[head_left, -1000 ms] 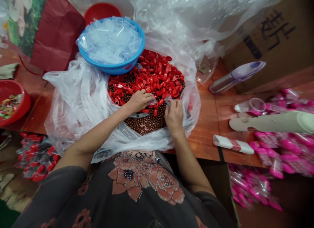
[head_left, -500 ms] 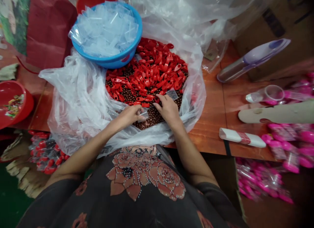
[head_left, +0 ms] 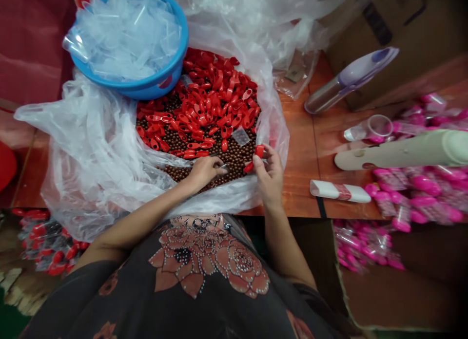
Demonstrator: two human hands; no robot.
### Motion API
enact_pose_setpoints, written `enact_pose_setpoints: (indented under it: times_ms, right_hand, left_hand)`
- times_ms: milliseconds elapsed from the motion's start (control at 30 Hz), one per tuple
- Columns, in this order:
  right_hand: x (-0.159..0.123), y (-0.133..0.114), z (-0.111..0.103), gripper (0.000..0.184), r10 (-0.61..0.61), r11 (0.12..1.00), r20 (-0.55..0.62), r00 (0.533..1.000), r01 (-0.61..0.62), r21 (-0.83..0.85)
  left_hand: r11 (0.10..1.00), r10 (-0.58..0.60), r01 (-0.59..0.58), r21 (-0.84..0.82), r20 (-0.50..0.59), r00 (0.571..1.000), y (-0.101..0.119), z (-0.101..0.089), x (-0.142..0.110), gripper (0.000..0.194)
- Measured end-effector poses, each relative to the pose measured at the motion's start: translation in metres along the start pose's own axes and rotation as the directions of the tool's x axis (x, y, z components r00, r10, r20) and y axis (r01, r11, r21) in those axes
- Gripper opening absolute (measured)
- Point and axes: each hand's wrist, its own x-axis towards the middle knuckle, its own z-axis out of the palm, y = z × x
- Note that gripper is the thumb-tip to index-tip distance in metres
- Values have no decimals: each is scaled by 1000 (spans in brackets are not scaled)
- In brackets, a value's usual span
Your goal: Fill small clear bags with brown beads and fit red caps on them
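My right hand pinches a small red plastic piece between thumb and fingers, above the right side of the brown beads. To its left, my left hand is closed over the near edge of the beads. A sliver of clear plastic sleeve sticks out at its fingertips; the rest is hidden. Beyond both hands, many loose red plastic pieces are heaped on the beads. A flat clear sleeve lies on the beads near the heap. White plastic sheeting surrounds the pile.
A blue basin full of clear plastic sleeves stands behind at left. To the right, a purple-topped bottle, a clear cup and a white packet lie on the wooden table. Pink-capped packs are farther right.
My right hand has lifted a red piece from the heap and drawn it right and towards me. My left hand keeps its pinch on the clear sleeve. The whole view has shifted.
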Motion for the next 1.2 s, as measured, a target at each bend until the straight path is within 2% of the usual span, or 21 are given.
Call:
enact_pose_setpoints:
  times_ms: [133,300,600,700,767,900,1100,1200]
  right_hand:
    - [-12,2,-11,42,57,992,-5,998,-56,113]
    - [-15,4,-13,41,108,981,9,994,-108,160]
    - [-14,2,-10,43,121,988,51,991,-125,95]
    - [-12,0,-7,40,101,990,101,990,-109,86]
    - [-10,-2,-4,39,81,992,143,986,-93,82]
    - [-7,-6,2,37,11,999,200,980,-21,47]
    - [-4,-13,11,39,-26,999,219,975,16,50]
    - [-5,-18,14,39,-29,999,219,975,22,31]
  left_hand:
    - [966,-35,42,-254,30,999,-10,13,4,29]
    - [814,-125,184,-550,142,982,-10,18,6,29]
    - [604,-127,279,-747,255,958,-2,8,2,19]
    - [517,-109,332,-789,324,940,-3,3,-4,19]
    - [488,-82,324,-811,327,941,-3,-1,-10,20]
    - [489,-20,254,-835,281,960,-5,-7,-21,25]
    - [614,-22,148,-775,170,985,-8,-13,-31,30]
    - [618,-16,142,-773,168,986,-6,-17,-34,33]
